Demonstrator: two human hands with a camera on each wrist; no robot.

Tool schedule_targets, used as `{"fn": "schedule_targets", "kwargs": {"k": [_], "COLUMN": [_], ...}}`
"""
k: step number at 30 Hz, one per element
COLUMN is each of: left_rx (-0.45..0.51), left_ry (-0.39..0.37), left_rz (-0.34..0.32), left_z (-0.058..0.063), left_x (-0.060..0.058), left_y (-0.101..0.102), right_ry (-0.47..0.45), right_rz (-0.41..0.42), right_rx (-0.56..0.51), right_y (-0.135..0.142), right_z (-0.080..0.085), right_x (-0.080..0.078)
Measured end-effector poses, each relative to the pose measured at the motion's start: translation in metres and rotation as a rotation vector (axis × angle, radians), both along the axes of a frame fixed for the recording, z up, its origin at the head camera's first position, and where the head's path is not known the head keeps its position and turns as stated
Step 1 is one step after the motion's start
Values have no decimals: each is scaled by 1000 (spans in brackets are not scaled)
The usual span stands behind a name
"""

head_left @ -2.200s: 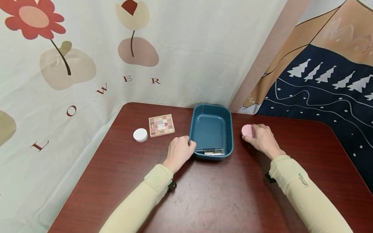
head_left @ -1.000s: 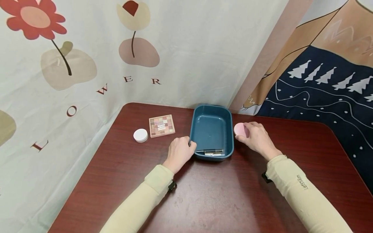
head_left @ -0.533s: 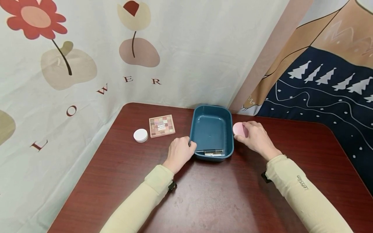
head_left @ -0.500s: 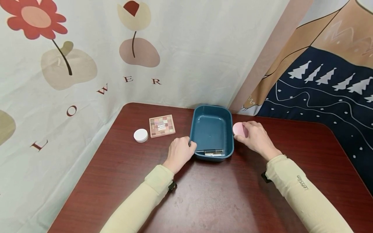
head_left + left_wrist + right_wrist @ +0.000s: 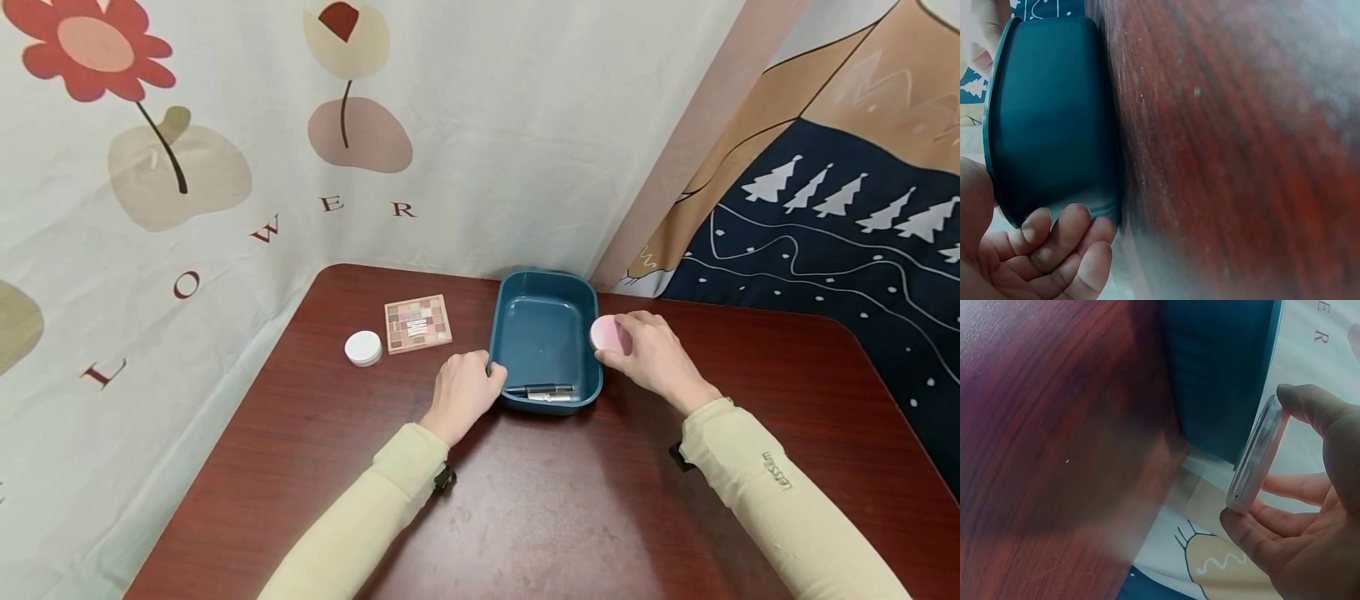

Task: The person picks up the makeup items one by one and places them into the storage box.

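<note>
My right hand (image 5: 651, 354) pinches a round pink compact (image 5: 606, 334) by its edges, between thumb and fingertips. In the head view the compact overlaps the right rim of a blue plastic box (image 5: 536, 333). Seen from the right wrist, the thin clear-edged compact (image 5: 1257, 456) is held up off the table, near the box's outer wall (image 5: 1219, 375). My left hand (image 5: 462, 392) grips the box's left rim near its front corner, thumb at the rim and fingers along the outside wall. Inside the box, a black pen-like stick (image 5: 540, 388) and a silvery one (image 5: 551, 397) lie along the front wall.
Left of the box, an eyeshadow palette (image 5: 417, 323) and a white round jar (image 5: 363, 348) lie on the reddish-brown wooden table (image 5: 540, 508). A white curtain (image 5: 480, 150) with printed flowers hangs behind, and a navy patterned cloth (image 5: 840, 242) hangs at the right.
My right hand has carried the pink compact leftward, from the table right of the box to the box's right rim. My left hand has stayed on the box, which has not moved.
</note>
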State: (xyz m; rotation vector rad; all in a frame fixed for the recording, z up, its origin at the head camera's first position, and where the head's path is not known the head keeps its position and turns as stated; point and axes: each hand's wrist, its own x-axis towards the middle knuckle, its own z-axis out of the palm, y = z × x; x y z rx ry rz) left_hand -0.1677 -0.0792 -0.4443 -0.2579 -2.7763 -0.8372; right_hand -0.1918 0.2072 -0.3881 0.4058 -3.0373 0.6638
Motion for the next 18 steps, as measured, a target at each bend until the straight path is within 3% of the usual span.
{"fn": "schedule_targets", "kwargs": {"k": [18], "left_rx": [18], "left_ry": [-9], "left_rz": [-5], "left_z": [2], "left_x": [2], "left_y": [-1], "right_ry": [22], "right_rz": [44], "right_rx": [-13], "right_y": [-15], "right_z": [3], "right_x": [2]}}
